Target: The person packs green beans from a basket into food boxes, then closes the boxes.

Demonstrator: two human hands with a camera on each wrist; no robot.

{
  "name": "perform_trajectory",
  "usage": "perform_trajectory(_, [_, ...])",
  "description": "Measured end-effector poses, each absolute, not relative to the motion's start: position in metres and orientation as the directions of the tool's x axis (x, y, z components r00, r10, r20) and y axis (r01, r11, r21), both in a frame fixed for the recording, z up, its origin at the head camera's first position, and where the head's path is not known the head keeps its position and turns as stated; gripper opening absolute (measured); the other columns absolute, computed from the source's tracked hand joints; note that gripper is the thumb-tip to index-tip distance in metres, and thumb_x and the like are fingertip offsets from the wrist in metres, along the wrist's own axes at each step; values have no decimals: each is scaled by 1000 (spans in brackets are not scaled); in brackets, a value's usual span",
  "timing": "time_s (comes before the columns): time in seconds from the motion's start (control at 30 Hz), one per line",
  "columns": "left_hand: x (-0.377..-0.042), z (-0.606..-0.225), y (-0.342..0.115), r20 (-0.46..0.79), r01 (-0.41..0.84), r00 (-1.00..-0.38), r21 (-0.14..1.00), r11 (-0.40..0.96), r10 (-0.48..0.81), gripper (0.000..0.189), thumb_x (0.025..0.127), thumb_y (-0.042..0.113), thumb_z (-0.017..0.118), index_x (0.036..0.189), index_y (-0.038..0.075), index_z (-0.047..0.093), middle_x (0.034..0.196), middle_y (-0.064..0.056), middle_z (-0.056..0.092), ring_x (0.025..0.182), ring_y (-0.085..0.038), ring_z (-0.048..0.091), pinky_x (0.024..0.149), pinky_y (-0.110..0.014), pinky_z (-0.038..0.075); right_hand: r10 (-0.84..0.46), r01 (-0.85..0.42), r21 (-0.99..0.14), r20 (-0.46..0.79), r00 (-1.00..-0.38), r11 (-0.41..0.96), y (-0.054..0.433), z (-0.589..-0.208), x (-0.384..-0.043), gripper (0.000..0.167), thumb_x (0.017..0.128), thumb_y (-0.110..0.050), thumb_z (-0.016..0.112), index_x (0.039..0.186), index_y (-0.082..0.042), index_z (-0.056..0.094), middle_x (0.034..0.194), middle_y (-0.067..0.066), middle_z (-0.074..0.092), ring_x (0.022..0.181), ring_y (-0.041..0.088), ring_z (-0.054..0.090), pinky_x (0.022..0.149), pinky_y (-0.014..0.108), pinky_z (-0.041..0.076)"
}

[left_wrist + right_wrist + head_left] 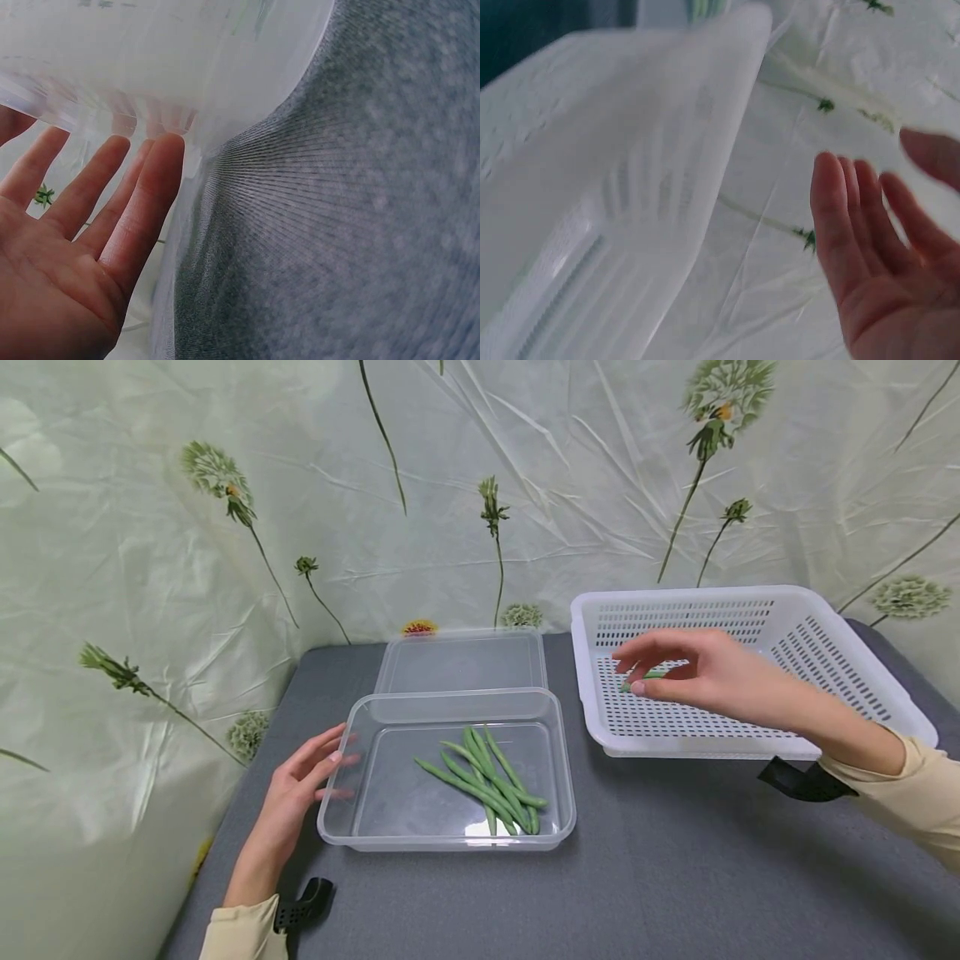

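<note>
My left hand (288, 797) is beside the left wall of a clear plastic container (442, 843), its straight, spread fingertips right at that wall. Several green beans (480, 783) lie inside, bunched toward the right. Over a white slotted basket (712, 745) is my right hand (697, 672), thumb and fingers bent but apart. Through the gap between them shows a green bean (655, 675), partly hidden by the thumb. In the right wrist view, the right hand (889, 255) has nothing between thumb and fingers, and the basket wall (660, 172) stands next to it.
A flat clear lid (461, 662) lies behind the container. Grey cloth (637, 877) covers the table. At the back and left hangs a pale sheet (420, 560) printed with dandelions. Each wrist wears a black strap (303, 906).
</note>
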State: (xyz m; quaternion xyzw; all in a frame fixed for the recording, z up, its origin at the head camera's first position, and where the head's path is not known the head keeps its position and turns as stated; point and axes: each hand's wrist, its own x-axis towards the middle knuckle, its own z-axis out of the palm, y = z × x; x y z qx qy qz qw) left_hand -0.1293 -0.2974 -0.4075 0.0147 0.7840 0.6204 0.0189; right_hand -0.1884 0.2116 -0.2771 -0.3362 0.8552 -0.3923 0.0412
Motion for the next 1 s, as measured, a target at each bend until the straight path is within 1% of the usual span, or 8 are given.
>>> perform_trajectory(0.13, [-129, -408, -297, -20, -9, -999, 975, 221, 48, 48, 103, 28, 54, 149, 16, 44, 142, -12, 52, 116, -16, 61, 77, -41, 59, -665, -526, -694, 93, -741, 491, 225, -272, -200, 29, 92, -13, 71, 120, -19, 65, 111, -7, 67, 97, 13, 66, 83, 24, 53])
perform_trajectory(0.23, [-129, -408, -297, -24, -13, -999, 977, 213, 47, 48, 103, 27, 54, 149, 16, 44, 142, -11, 52, 116, -16, 61, 76, -41, 59, -695, -512, -706, 39, -718, 489, 234, -271, -213, 29, 92, -11, 71, 120, -14, 65, 112, -2, 65, 98, 16, 65, 86, 24, 53])
perform_trajectory(0.37, [-129, -408, -297, -17, -5, -999, 975, 220, 51, 48, 104, 28, 54, 149, 16, 44, 142, -10, 52, 116, -16, 60, 77, -41, 59, -711, -516, -696, 13, -703, 499, 244, -273, -228, 32, 91, -9, 72, 121, -10, 64, 110, 2, 65, 96, 16, 63, 84, 24, 54])
perform_trajectory(0.5, [-129, -408, -297, -10, 2, -999, 973, 231, 52, 48, 104, 28, 53, 150, 17, 43, 141, -9, 52, 115, -15, 60, 77, -42, 58, -706, -528, -668, 7, -708, 524, 252, -274, -240, 34, 90, -11, 73, 123, -11, 63, 110, 1, 65, 96, 14, 63, 83, 22, 53])
perform_trajectory(0.73, [-130, -408, -298, -16, -3, -999, 972, 235, 50, 49, 104, 29, 53, 150, 17, 43, 142, -9, 52, 115, -14, 61, 77, -41, 58, -706, -556, -638, 26, -708, 533, 263, -283, -261, 36, 91, -7, 72, 125, -8, 63, 112, 2, 65, 95, 13, 63, 81, 21, 53])
perform_trajectory(0.9, [-130, -407, -298, -20, -8, -999, 972, 235, 50, 49, 103, 31, 54, 150, 18, 43, 143, -10, 51, 115, -14, 60, 77, -41, 58, -682, -538, -608, -7, -731, 583, 269, -295, -276, 34, 91, -8, 72, 124, -8, 64, 106, 0, 66, 93, 12, 64, 78, 22, 52])
perform_trajectory(1.0, [-129, -407, -298, -18, -5, -998, 972, 235, 53, 49, 103, 30, 54, 150, 18, 43, 143, -11, 50, 116, -14, 60, 77, -42, 58, -680, -519, -614, -40, -732, 594, 275, -307, -286, 34, 90, -5, 71, 123, -5, 64, 103, 2, 67, 92, 14, 64, 76, 24, 52])
